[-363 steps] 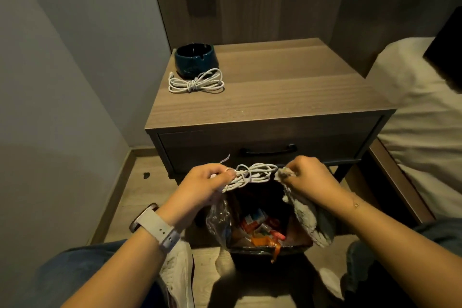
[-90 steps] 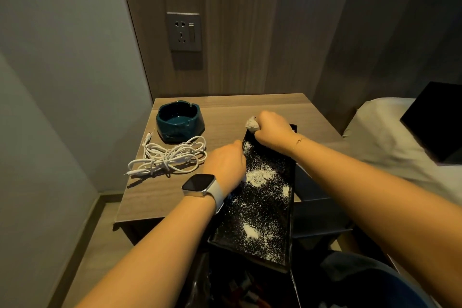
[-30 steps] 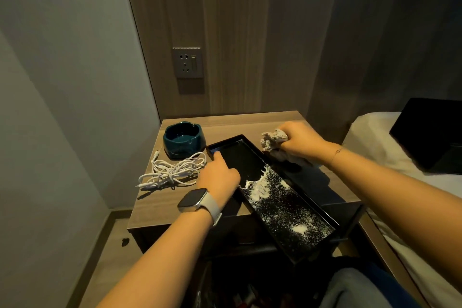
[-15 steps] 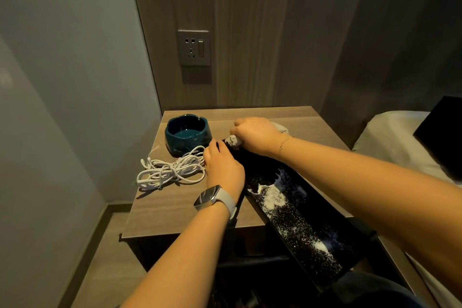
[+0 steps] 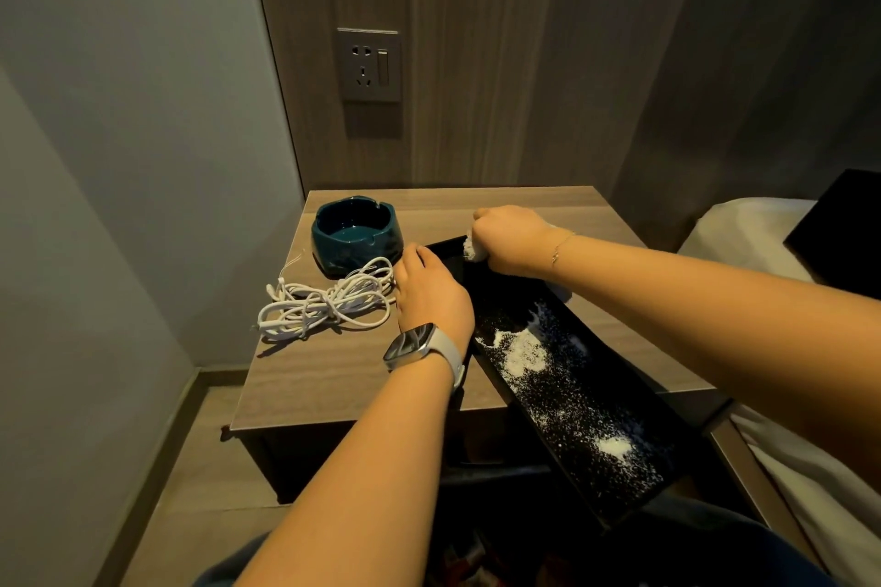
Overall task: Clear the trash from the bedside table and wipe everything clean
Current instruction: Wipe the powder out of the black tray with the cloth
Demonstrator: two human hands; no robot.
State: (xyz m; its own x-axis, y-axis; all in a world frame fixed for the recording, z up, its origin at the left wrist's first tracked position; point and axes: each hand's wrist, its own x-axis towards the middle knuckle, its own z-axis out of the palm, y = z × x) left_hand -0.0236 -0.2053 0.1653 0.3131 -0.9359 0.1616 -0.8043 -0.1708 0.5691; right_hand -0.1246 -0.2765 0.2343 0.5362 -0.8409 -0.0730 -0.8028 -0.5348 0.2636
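A long black rectangular tray [image 5: 562, 377], dusted with white powder [image 5: 524, 350] in patches, is tilted off the front edge of the wood-grain bedside table [image 5: 333, 377], its far end on the tabletop, its near end hanging past the edge. The left hand [image 5: 431, 296] is laid on the tray's far left rim, fingers fairly straight; whether the thumb is hooked under the rim cannot be told. A smartwatch with a pale strap [image 5: 419, 348] is worn on that wrist. The right hand [image 5: 512, 238] is clamped in a fist on a crumpled white cloth [image 5: 472, 249], which is pressed at the tray's far end, just beyond the left hand's fingertips. A thin bracelet [image 5: 560, 248] is seen on the right wrist.

Just left of the left hand, a bundled white cable [image 5: 324, 305] is lying on the table, almost touching the fingers. Beyond it, a dark teal glazed ashtray [image 5: 357, 236] is set at the table's far left. A grey wall socket [image 5: 369, 64] is mounted above. Right of the right arm, white bedding [image 5: 743, 234] is seen.
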